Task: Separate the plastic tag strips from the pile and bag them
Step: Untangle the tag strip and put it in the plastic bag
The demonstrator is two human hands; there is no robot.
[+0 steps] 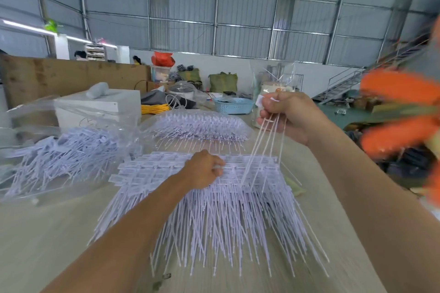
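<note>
From my head camera, my right hand (285, 114) is raised above the bench (47, 233), fingers curled tight round the label ends of a few plastic tag strips (266, 150) whose thin tails hang down to the pile (209, 197). That pile lies in the middle of the bench, labels toward the far edge, tails fanned toward me. My left hand (204, 169) rests on the label rows, fingers curled and pinching at them, pinning the stack.

To do this lift well, I judge I should keep the left hand pressing flat-down so neighbouring strips do not ride up, and draw the right hand up and away along the tails' own line, slowly, so they slide free without tangling.

A clear plastic bag (59, 150) with loose strips lies at the left edge; another filled bag (197, 126) sits beyond the pile.
</note>
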